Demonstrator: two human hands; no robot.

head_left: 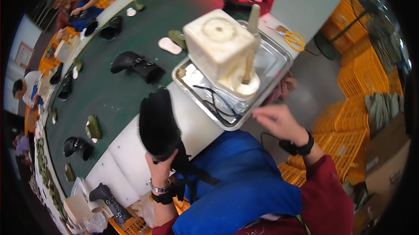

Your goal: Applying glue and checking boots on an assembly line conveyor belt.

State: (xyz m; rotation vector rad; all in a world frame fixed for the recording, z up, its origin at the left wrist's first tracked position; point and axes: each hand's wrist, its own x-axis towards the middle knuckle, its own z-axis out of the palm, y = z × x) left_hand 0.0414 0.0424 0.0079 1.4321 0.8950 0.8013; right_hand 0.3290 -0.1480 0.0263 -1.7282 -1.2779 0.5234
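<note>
My left hand point(160, 167) grips a black boot point(158, 123) by its lower end, over the white table edge; black straps hang beside it. My right hand point(279, 120), blurred, hovers by the near right rim of a metal tray point(227, 123). Its fingers reach leftward and nothing shows in them. In the tray stands an upturned whitish plastic container point(220, 38) above a basin of white stuff. A brush point(249, 62) leans upright in that basin. Black cord-like strips point(214, 102) lie in the tray's near part.
A green belt point(118, 78) carries black boots point(139, 67), pink-white insoles point(170, 46) and olive pieces point(93, 128). Yellow-handled scissors point(293, 39) lie right of the tray. Orange crates point(338, 141) stack at right. Other people point(80, 6) work across the belt.
</note>
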